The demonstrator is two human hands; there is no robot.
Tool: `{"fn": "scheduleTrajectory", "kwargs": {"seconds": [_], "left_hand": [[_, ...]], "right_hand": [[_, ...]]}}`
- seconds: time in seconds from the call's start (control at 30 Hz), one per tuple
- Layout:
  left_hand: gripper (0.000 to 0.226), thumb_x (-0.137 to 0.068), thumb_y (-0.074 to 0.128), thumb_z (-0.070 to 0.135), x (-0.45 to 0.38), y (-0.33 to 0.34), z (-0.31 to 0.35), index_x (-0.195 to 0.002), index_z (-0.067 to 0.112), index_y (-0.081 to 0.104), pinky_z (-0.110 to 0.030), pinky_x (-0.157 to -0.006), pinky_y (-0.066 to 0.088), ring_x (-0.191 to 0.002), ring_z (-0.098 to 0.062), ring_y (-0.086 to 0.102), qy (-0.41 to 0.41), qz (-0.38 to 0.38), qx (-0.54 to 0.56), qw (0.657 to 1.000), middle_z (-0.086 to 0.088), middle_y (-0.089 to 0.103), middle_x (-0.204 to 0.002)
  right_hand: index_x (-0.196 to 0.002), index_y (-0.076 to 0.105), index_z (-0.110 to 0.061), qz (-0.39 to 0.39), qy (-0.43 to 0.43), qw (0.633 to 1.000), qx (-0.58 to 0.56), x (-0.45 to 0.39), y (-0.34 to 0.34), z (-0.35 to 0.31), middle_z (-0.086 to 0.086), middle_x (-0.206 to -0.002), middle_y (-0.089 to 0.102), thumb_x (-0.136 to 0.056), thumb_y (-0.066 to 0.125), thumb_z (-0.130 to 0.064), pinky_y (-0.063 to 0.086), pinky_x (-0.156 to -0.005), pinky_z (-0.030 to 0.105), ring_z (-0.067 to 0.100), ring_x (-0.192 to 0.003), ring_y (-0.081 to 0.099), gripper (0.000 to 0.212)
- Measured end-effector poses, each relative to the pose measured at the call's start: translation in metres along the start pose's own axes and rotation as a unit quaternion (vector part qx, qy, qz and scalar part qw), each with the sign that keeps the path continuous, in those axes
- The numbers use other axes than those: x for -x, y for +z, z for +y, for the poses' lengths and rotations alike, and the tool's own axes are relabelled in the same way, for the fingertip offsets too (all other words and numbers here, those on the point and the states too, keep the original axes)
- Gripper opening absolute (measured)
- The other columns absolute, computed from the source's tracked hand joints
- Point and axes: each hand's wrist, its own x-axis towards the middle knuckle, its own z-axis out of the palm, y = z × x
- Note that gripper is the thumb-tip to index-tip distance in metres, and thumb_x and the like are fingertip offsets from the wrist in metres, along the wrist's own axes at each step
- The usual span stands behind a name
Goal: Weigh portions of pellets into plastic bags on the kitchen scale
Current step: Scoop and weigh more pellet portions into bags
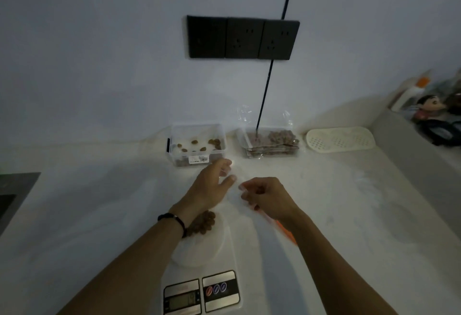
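We found the bag (234,190) above the scale (199,277), right hand (267,197) pinching its rim, left hand (212,185) spread at the mouth. Film looked light, limp, slippery; we judged the rim the best hold.

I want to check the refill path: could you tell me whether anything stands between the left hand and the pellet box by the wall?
Nothing visible does. The left hand is open just in front of the box, whose top is open, with bare counter between them. The scale lies nearer the person, behind the hand.
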Motion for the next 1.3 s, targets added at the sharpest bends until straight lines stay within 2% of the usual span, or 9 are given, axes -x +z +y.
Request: {"fn": "scheduleTrajectory", "kwargs": {"seconds": [0.07,0.17,0.4,0.5,0.6,0.77,0.9,1.17,1.3], "left_hand": [[0.003,-0.092,0.061,0.016,-0.004,-0.01,0.011,-0.094,0.017,0.063,-0.03,-0.079,0.055,-0.084,-0.013,0.068,-0.005,0.021,0.058,0.998,-0.001,0.068,-0.091],[0.013,-0.088,0.067,0.008,-0.002,-0.021,0.03,-0.078,0.017,0.067,-0.027,-0.068,0.057,-0.067,-0.014,0.07,-0.018,0.011,0.094,0.995,-0.003,0.071,-0.074],[0.005,-0.088,0.067,0.014,0.017,-0.033,0.065,-0.088,0.01,0.07,-0.019,-0.057,0.053,-0.065,-0.019,0.071,-0.074,0.029,0.115,0.99,-0.007,0.073,-0.074],[0.008,-0.088,0.067,0.013,0.025,-0.035,0.078,-0.085,0.007,0.07,-0.022,-0.058,0.055,-0.062,-0.022,0.07,-0.074,0.069,0.114,0.988,-0.009,0.072,-0.071],[0.011,-0.086,0.069,0.008,0.03,-0.039,0.09,-0.082,-0.002,0.069,-0.028,-0.058,0.057,-0.059,-0.026,0.069,-0.065,0.099,0.13,0.984,-0.014,0.071,-0.069],[0.008,-0.085,0.071,0.007,0.033,-0.045,0.101,-0.083,0.0,0.07,-0.027,-0.057,0.056,-0.061,-0.024,0.069,-0.053,0.087,0.121,0.987,-0.017,0.07,-0.072],[0.011,-0.09,0.064,0.007,0.026,-0.052,0.102,-0.079,0.002,0.066,-0.03,-0.059,0.055,-0.062,-0.021,0.067,-0.033,0.114,0.131,0.984,-0.018,0.068,-0.072],[0.01,-0.089,0.065,0.006,0.007,-0.055,0.105,-0.083,-0.001,0.069,-0.021,-0.051,0.049,-0.051,-0.011,0.06,-0.008,0.041,0.111,0.993,0.002,0.065,-0.056],[0.013,-0.086,0.066,0.001,0.0,-0.048,0.101,-0.074,0.004,0.071,-0.019,-0.05,0.047,-0.05,-0.013,0.061,0.018,0.049,0.082,0.995,-0.006,0.066,-0.063]], "right_hand": [[-0.091,0.074,-0.014,0.0,-0.012,1.0,0.007,-0.004,-0.008,-0.006,0.0,-0.074,0.071,-0.087,0.067,-0.012,0.054,-0.062,0.023,0.008,-0.061,0.061,0.009],[-0.088,0.074,-0.015,-0.014,-0.045,0.999,0.027,-0.007,-0.021,-0.013,0.003,-0.076,0.071,-0.089,0.066,-0.015,0.053,-0.063,0.024,0.01,-0.062,0.06,0.008],[-0.076,0.068,-0.019,-0.085,-0.15,0.983,0.065,-0.008,-0.046,-0.047,-0.003,-0.068,0.065,-0.091,0.063,-0.015,0.047,-0.055,0.016,0.002,-0.055,0.056,0.016],[-0.078,0.068,-0.014,-0.107,-0.19,0.971,0.097,-0.011,-0.051,-0.056,0.013,-0.076,0.066,-0.092,0.061,-0.018,0.051,-0.062,0.028,0.018,-0.064,0.059,0.016],[-0.078,0.068,-0.008,-0.094,-0.233,0.961,0.116,-0.014,-0.055,-0.063,0.015,-0.078,0.066,-0.092,0.061,-0.019,0.053,-0.068,0.036,0.027,-0.07,0.062,0.019],[-0.08,0.071,-0.007,-0.112,-0.25,0.957,0.093,-0.01,-0.068,-0.078,0.006,-0.07,0.067,-0.09,0.065,-0.018,0.05,-0.056,0.021,0.006,-0.056,0.057,0.016],[-0.074,0.069,-0.014,-0.084,-0.212,0.973,0.02,-0.011,-0.082,-0.085,-0.006,-0.059,0.065,-0.091,0.064,-0.021,0.051,-0.056,0.023,0.007,-0.054,0.058,0.018],[-0.066,0.066,-0.017,-0.039,-0.245,0.965,0.086,-0.014,-0.083,-0.092,-0.01,-0.059,0.062,-0.09,0.064,-0.016,0.044,-0.055,0.012,-0.002,-0.053,0.057,0.025],[-0.077,0.073,-0.01,-0.041,-0.264,0.955,0.131,-0.017,-0.078,-0.089,-0.009,-0.069,0.065,-0.087,0.066,-0.007,0.042,-0.059,0.009,-0.006,-0.059,0.056,0.012]]}}
